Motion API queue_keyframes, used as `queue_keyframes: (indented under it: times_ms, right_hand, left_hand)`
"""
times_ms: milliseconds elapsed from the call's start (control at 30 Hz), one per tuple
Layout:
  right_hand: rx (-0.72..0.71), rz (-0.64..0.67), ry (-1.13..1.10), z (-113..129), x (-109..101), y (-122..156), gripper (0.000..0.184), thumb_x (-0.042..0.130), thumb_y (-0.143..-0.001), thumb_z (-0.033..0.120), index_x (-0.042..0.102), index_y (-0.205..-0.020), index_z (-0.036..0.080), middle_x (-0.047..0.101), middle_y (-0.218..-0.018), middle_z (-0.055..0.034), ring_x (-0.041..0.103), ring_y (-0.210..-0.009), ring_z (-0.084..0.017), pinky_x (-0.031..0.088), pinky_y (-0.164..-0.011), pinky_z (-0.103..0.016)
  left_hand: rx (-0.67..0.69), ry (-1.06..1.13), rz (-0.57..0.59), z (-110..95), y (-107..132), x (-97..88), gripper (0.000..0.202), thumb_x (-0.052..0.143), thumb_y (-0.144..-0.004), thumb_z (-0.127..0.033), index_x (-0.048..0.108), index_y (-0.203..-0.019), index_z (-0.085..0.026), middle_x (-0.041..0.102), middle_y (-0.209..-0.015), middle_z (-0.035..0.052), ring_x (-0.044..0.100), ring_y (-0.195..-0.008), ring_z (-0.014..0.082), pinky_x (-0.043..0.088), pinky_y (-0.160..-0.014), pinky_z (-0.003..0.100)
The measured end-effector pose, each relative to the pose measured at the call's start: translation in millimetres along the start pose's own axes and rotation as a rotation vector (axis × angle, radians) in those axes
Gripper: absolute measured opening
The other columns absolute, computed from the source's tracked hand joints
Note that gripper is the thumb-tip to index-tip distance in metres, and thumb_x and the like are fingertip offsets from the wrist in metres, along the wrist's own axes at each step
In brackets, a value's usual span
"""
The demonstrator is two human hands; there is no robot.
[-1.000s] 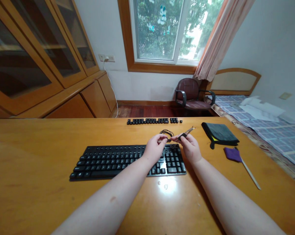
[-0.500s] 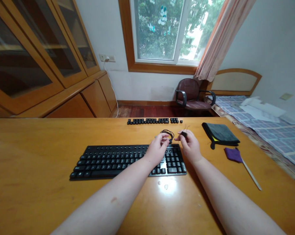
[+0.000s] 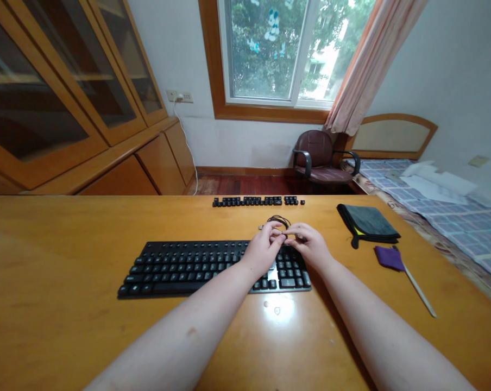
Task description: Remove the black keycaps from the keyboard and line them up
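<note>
A black keyboard (image 3: 196, 266) lies on the wooden desk (image 3: 66, 255) in front of me. My left hand (image 3: 262, 251) and my right hand (image 3: 310, 245) meet over its far right corner, fingers pinched together. Between the fingertips is a small dark piece that I cannot make out. A coiled black cable (image 3: 278, 221) lies just behind the hands, touching or very near my left fingertips.
A row of loose black keycaps (image 3: 256, 201) lines the desk's far edge. A folded dark cloth (image 3: 367, 220) and a purple-headed brush (image 3: 400, 269) lie to the right. Beyond the desk stand a chair (image 3: 319, 157), a bed and wooden cabinets.
My right hand has lowered the thin tool it held up and moved left. Both hands have come together over the keyboard's far right corner.
</note>
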State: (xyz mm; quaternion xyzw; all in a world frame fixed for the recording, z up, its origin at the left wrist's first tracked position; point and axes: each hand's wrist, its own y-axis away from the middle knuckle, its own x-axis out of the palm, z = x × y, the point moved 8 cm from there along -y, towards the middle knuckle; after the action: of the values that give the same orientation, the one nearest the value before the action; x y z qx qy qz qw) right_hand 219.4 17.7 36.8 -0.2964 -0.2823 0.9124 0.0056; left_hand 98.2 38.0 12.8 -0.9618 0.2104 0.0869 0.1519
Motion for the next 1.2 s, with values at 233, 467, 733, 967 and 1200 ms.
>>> queue_keyframes:
  times_ms: [233, 467, 733, 967, 1200]
  right_hand:
    - [0.309, -0.224, 0.310, -58, -34, 10, 0.026, 0.058, -0.077, 0.041, 0.067, -0.086, 0.019, 0.069, -0.089, -0.0082, 0.062, -0.081, -0.022, 0.047, -0.074, -0.034]
    - [0.688, -0.170, 0.743, -132, -70, 8, 0.031, 0.050, -0.080, 0.037, 0.065, -0.102, 0.021, 0.069, -0.090, -0.0093, 0.062, -0.079, -0.023, 0.042, -0.061, -0.030]
    - [0.586, -0.028, 0.739, -175, -80, -49, 0.031, 0.054, -0.078, 0.040, 0.069, -0.097, 0.022, 0.068, -0.099, -0.0069, 0.059, -0.088, -0.022, 0.041, -0.066, -0.028]
    - [0.590, -0.010, 0.714, -187, -77, -53, 0.036, 0.053, -0.078, 0.042, 0.068, -0.104, 0.022, 0.069, -0.096, -0.0086, 0.059, -0.087, -0.024, 0.041, -0.065, -0.029]
    - [0.585, 0.025, 0.768, -186, -75, -54, 0.036, 0.048, -0.083, 0.039, 0.067, -0.107, 0.021, 0.068, -0.100, -0.0101, 0.060, -0.088, -0.025, 0.042, -0.066, -0.031]
  left_hand:
    - [-0.023, -0.068, -0.005, 4, 3, -0.6, 0.031, 0.044, -0.088, -0.030, 0.047, -0.117, -0.018, 0.062, -0.102, 0.0078, 0.060, -0.084, 0.0156, 0.048, -0.078, 0.031]
    - [-0.027, -0.129, 0.011, -2, 4, 1.2, 0.025, 0.045, -0.087, -0.030, 0.055, -0.107, -0.019, 0.063, -0.097, 0.0051, 0.060, -0.082, 0.0159, 0.048, -0.077, 0.029]
    - [-0.009, -0.140, 0.027, -3, 5, 3.7, 0.023, 0.044, -0.087, -0.029, 0.057, -0.102, -0.019, 0.064, -0.096, 0.0045, 0.060, -0.086, 0.0163, 0.047, -0.079, 0.029]
    - [-0.012, -0.171, 0.036, -6, 5, 3.1, 0.023, 0.043, -0.087, -0.031, 0.058, -0.101, -0.020, 0.064, -0.097, 0.0048, 0.060, -0.087, 0.0175, 0.048, -0.079, 0.030]
    - [-0.001, -0.199, 0.054, -9, 5, 2.6, 0.023, 0.042, -0.087, -0.030, 0.059, -0.099, -0.021, 0.064, -0.097, 0.0038, 0.059, -0.088, 0.0175, 0.047, -0.080, 0.030]
